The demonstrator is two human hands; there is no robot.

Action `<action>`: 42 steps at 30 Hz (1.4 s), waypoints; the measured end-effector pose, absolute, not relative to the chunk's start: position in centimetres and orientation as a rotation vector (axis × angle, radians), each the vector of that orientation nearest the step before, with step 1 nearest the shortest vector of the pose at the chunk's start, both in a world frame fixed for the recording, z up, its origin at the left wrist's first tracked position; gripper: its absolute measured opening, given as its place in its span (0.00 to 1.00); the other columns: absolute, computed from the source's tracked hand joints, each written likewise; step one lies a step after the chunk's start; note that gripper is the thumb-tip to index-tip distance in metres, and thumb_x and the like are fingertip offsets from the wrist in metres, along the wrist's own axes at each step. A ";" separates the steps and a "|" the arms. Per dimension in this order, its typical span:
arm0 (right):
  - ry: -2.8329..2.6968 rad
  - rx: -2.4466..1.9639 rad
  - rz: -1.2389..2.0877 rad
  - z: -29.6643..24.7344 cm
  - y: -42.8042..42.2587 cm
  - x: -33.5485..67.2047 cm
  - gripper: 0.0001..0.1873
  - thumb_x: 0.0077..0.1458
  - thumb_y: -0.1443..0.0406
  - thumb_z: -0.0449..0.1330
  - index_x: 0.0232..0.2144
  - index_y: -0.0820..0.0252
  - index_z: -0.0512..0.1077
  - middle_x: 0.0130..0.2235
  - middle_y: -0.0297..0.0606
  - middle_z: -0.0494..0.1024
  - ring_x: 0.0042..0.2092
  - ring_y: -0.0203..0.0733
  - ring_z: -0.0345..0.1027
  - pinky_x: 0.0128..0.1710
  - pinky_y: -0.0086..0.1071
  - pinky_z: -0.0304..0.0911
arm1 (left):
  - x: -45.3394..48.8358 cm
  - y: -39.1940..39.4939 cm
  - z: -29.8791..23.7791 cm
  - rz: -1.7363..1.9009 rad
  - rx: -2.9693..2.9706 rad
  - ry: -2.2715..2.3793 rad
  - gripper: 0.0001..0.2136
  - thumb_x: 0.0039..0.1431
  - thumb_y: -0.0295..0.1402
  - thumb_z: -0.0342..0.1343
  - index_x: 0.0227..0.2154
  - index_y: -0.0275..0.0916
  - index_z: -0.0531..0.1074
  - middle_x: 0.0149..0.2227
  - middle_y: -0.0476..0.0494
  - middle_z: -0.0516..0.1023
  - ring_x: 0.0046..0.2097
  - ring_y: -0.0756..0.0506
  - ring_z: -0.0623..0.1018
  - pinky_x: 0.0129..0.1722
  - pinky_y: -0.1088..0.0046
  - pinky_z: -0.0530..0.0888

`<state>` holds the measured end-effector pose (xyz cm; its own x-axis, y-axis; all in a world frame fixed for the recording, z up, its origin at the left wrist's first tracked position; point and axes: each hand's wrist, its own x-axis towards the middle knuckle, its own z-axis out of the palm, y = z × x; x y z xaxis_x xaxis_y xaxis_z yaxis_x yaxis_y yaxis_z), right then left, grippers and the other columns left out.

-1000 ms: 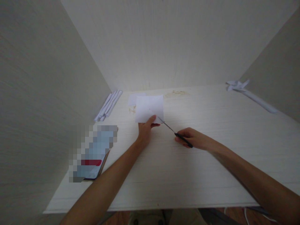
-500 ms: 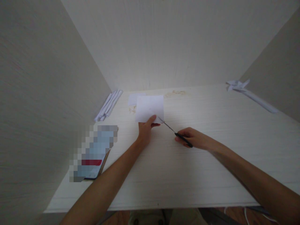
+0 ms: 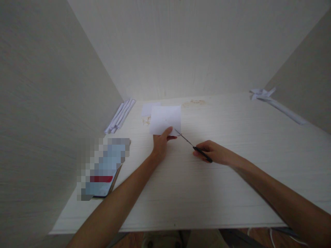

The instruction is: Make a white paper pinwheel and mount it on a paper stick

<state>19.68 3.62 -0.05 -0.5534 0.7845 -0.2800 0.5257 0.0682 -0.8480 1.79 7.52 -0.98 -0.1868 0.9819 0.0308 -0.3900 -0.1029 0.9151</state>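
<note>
My left hand (image 3: 160, 142) pinches the near edge of a white sheet of paper (image 3: 165, 118), thumb on top, holding it tilted up over the white table (image 3: 207, 186). My right hand (image 3: 214, 152) is closed around the black handles of a pair of scissors (image 3: 192, 146). The thin blades point up and left, and their tip meets the paper's lower right corner beside my left thumb.
A smaller paper piece (image 3: 148, 109) lies behind the sheet. Rolled paper strips (image 3: 119, 115) rest along the left wall, and a folded white paper shape (image 3: 274, 102) along the right wall. A phone (image 3: 104, 168) lies at the left. Pale walls enclose the table on three sides.
</note>
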 end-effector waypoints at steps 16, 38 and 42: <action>-2.055 -1.372 1.441 -0.2 3.6 19.5 0.23 0.47 0.49 0.50 0.14 0.60 0.55 0.16 0.28 0.55 0.18 0.28 0.47 0.17 0.26 0.42 | 1.6 7.7 -1.1 1.531 0.909 0.949 0.10 0.40 0.32 0.58 0.27 0.33 0.70 0.24 0.47 0.74 0.22 0.50 0.75 0.18 0.78 0.71; -1.996 -1.322 1.471 -0.8 3.8 19.8 0.21 0.47 0.52 0.52 0.14 0.60 0.56 0.15 0.28 0.56 0.18 0.29 0.48 0.18 0.27 0.43 | 1.5 7.7 -1.3 1.532 0.926 0.971 0.10 0.41 0.32 0.59 0.29 0.33 0.71 0.26 0.47 0.76 0.23 0.49 0.76 0.19 0.79 0.72; -1.996 -1.311 1.469 -0.7 3.8 19.8 0.21 0.48 0.52 0.51 0.14 0.60 0.55 0.15 0.27 0.56 0.18 0.28 0.47 0.18 0.27 0.43 | 1.5 7.7 -1.3 1.501 0.938 0.954 0.11 0.41 0.33 0.59 0.29 0.33 0.70 0.27 0.47 0.76 0.23 0.49 0.76 0.19 0.79 0.72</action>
